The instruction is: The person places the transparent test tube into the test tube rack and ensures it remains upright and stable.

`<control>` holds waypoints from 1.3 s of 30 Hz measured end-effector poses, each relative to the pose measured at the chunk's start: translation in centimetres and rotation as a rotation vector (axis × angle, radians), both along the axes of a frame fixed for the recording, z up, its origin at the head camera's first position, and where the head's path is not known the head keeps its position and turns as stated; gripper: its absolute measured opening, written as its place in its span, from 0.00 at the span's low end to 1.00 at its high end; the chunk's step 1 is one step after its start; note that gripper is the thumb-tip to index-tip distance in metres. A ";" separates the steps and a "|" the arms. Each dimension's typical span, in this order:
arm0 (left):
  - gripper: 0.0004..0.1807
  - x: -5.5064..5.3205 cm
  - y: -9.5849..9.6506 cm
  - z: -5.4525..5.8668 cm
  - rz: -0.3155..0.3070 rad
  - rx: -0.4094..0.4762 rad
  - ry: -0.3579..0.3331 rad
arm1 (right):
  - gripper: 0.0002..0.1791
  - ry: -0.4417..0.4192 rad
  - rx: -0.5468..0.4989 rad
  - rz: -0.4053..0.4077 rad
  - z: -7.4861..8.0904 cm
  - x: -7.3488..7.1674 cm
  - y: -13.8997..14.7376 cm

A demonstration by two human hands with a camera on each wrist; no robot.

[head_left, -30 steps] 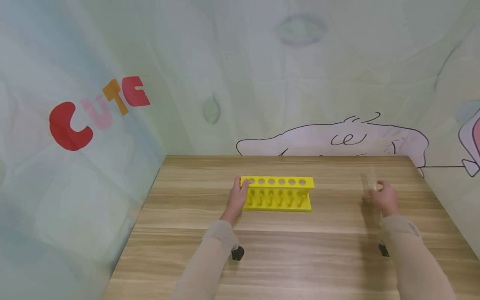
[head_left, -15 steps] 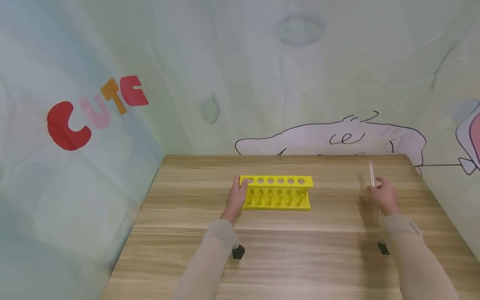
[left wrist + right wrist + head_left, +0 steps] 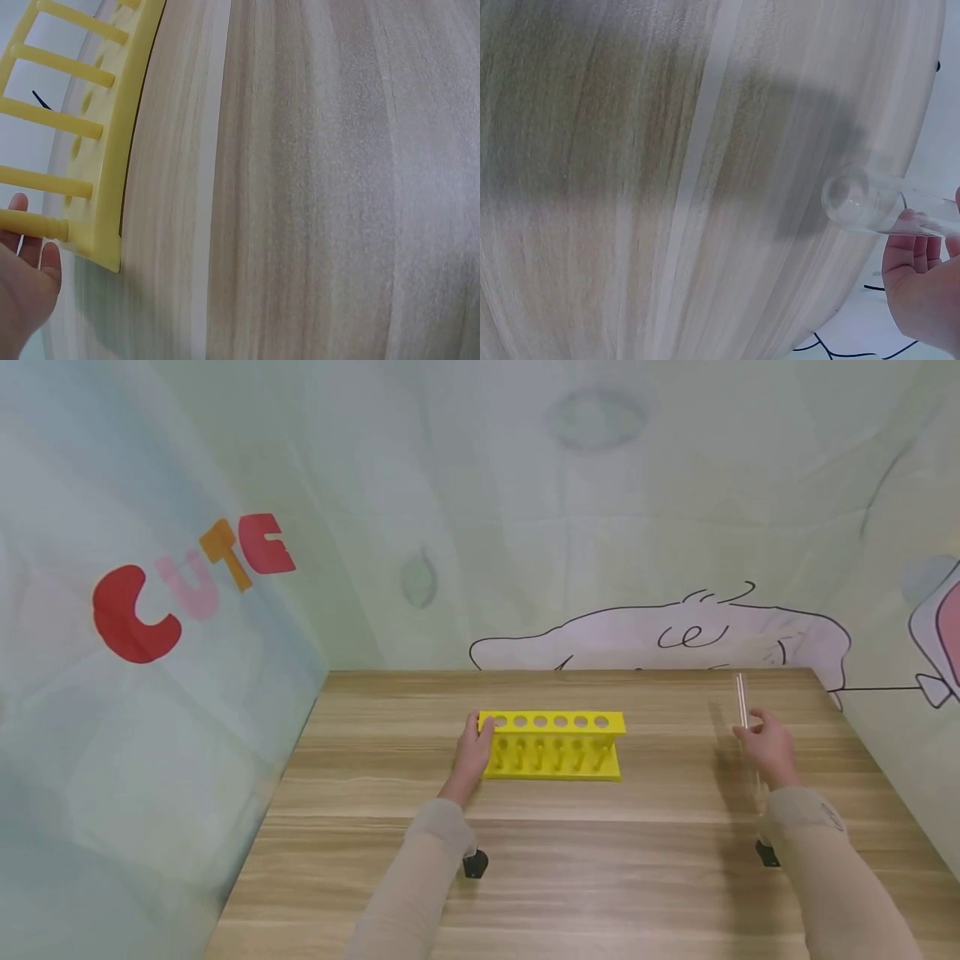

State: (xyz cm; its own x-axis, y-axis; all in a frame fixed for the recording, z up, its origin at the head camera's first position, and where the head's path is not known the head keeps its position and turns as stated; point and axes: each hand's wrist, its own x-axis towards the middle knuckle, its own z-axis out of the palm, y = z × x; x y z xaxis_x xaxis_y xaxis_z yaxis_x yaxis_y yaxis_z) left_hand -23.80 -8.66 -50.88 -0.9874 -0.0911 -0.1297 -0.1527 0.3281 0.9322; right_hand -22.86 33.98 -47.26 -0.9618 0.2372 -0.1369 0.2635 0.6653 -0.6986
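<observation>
A yellow test tube rack [image 3: 551, 775] stands on the wooden table, with a row of round holes along its top and pegs below. My left hand [image 3: 472, 753] grips its left end, thumb at the front edge; the left wrist view shows the fingers [image 3: 50, 259] around the end of the rack [image 3: 105, 202]. Over the table's right side, my right hand [image 3: 770, 750] pinches a clear glass test tube [image 3: 742, 700], held roughly upright. In the right wrist view the tube's rounded end [image 3: 847, 201] points toward the tabletop, apart from it.
The wooden table [image 3: 600, 868] reaches back to a printed cloth wall [image 3: 450, 485]. Another cloth wall with coloured letters [image 3: 142, 618] runs along the left edge. A small black piece [image 3: 476, 864] shows at the left wrist and another [image 3: 767, 853] at the right.
The test tube in my right hand was blurred by motion one second ago and is now nearly still, raised slightly. My left hand has kept its hold on the rack.
</observation>
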 end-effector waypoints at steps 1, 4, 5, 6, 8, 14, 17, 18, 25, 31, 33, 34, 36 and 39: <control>0.28 0.0 0.0 0.0 0.000 0.004 -0.003 | 0.31 0.001 -0.001 0.001 0.1 0.0 0.0; 0.30 0.0 0.0 0.0 0.000 0.008 -0.020 | 0.30 0.033 0.012 0.003 0.3 0.1 -0.2; 0.31 0.0 -0.1 0.0 -0.002 0.008 -0.023 | 0.29 0.042 0.016 0.002 0.4 0.1 -0.2; 0.32 -0.1 -0.1 0.0 -0.002 0.006 -0.027 | 0.29 0.051 0.018 0.000 0.4 0.1 -0.2; 0.33 -0.1 -0.1 -0.1 -0.001 0.002 -0.034 | 0.28 0.069 0.028 0.001 0.5 0.0 -0.2; 0.33 -0.2 -0.2 -0.4 -0.002 0.010 -0.039 | 0.29 0.063 0.001 0.004 0.8 -0.2 -0.2; 0.33 -0.2 -0.2 -0.5 -0.004 0.012 -0.039 | 0.29 0.060 -0.014 0.003 0.9 -0.2 -0.3; 0.33 -0.2 -0.2 -0.4 -0.004 0.012 -0.042 | 0.29 0.060 -0.017 0.003 1.0 -0.2 -0.3; 0.33 -0.2 -0.2 -0.4 0.001 0.007 -0.040 | 0.29 0.103 -0.030 0.000 1.4 -0.2 -0.7; 0.33 -0.2 -0.1 -0.3 -0.002 0.013 -0.044 | 0.29 0.128 -0.084 -0.015 1.7 -0.3 -0.9; 0.32 -0.2 -0.1 -0.3 -0.006 0.014 -0.042 | 0.28 0.132 -0.116 -0.016 1.7 -0.3 -1.0; 0.32 -0.2 -0.1 -0.3 -0.007 0.012 -0.041 | 0.28 0.135 -0.132 -0.016 1.7 -0.4 -1.0; 0.32 -0.1 -0.1 -0.2 -0.009 0.011 -0.040 | 0.28 0.145 -0.178 -0.018 1.8 -0.4 -1.2; 0.32 -0.1 -0.1 -0.1 -0.010 0.009 -0.039 | 0.28 0.160 -0.234 -0.027 1.9 -0.5 -1.3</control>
